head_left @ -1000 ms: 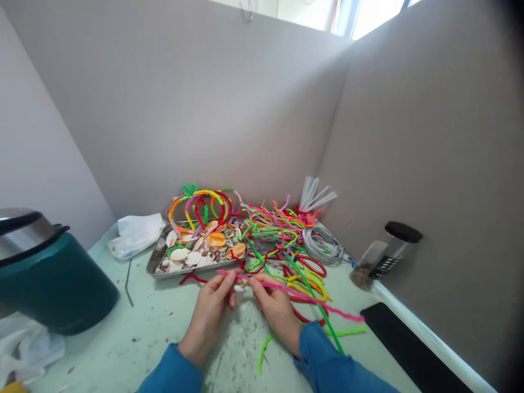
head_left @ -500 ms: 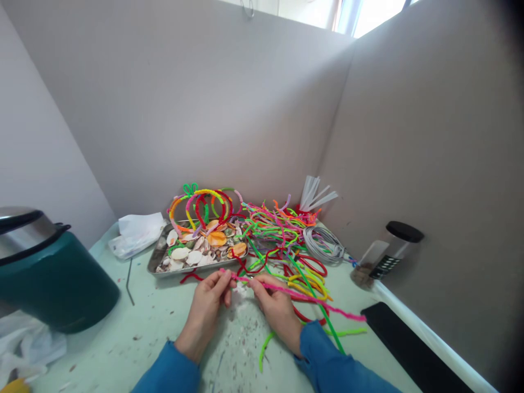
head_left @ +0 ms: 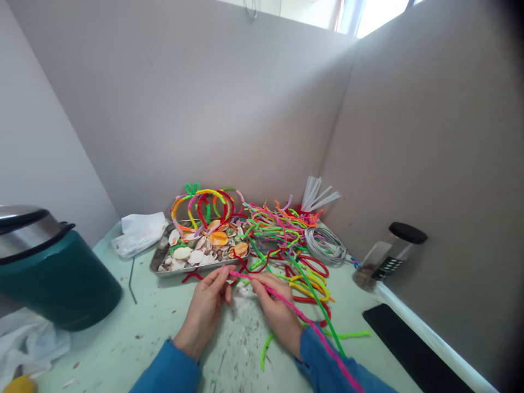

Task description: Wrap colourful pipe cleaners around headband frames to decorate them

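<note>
A long pink pipe cleaner [head_left: 303, 315] stretches between my hands, its free length running over my right wrist and sleeve. My left hand [head_left: 208, 303] pinches it close to one end. My right hand [head_left: 277, 308] grips it a short way along, with thumb and forefinger closed on it. Just beyond my hands, a metal tray [head_left: 184, 271] holds shells [head_left: 195, 256]. Pipe-cleaner hoops [head_left: 207, 207] in several colours stand at the tray's back. A heap of loose pipe cleaners [head_left: 278, 226] lies to the right of the tray.
A large green flask [head_left: 61, 284] stands at left, near a white packet [head_left: 143, 232]. A thin bent rod [head_left: 131, 281] lies beside the tray. At right are a coil of grey wire [head_left: 325, 245], a jar with a black lid [head_left: 391, 254] and a flat black object [head_left: 413, 349].
The free end of the pink pipe cleaner has swung down and toward me, now lying across my right sleeve. Both hands keep nearly the same place and grip.
</note>
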`<action>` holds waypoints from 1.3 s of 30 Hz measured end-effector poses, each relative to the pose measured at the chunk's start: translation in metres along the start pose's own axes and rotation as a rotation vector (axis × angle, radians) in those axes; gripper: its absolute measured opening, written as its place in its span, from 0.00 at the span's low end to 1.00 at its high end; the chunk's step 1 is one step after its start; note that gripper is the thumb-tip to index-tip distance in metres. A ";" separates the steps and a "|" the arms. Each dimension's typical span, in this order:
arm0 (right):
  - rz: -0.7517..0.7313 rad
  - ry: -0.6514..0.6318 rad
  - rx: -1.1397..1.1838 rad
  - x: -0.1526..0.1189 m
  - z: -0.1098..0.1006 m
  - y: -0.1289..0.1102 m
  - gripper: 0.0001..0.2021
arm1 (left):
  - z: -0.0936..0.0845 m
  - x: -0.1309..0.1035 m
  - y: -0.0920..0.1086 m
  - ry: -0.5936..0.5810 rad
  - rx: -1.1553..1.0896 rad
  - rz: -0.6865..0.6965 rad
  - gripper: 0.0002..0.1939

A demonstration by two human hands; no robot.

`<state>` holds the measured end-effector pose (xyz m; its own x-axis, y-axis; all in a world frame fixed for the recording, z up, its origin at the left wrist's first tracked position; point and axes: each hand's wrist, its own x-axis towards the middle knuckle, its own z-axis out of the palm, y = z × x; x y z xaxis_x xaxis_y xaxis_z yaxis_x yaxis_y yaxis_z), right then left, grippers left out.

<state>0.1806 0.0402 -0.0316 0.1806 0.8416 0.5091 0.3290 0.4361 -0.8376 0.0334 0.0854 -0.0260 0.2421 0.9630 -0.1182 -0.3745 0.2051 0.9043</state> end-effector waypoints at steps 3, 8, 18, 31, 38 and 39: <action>-0.096 -0.010 -0.051 -0.002 0.000 -0.003 0.10 | -0.002 0.003 -0.002 0.000 -0.020 -0.006 0.17; -0.215 -0.111 -0.093 -0.005 0.000 0.001 0.13 | -0.002 0.004 0.000 0.001 -0.080 0.013 0.15; -0.397 -0.304 -0.256 -0.003 -0.001 0.008 0.13 | -0.005 0.006 0.000 -0.018 -0.263 -0.016 0.10; 0.180 -0.130 0.105 0.003 -0.005 0.006 0.10 | -0.002 0.004 0.005 0.008 -0.284 -0.020 0.10; 0.350 -0.176 0.262 0.005 -0.007 0.009 0.15 | -0.002 0.003 0.003 0.005 -0.224 0.044 0.12; 0.342 -0.194 0.249 0.005 -0.007 0.007 0.16 | -0.001 0.002 0.003 0.017 -0.227 0.063 0.11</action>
<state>0.1906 0.0450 -0.0335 0.0556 0.9841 0.1685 0.0436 0.1662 -0.9851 0.0316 0.0886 -0.0243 0.1977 0.9776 -0.0727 -0.5803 0.1764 0.7950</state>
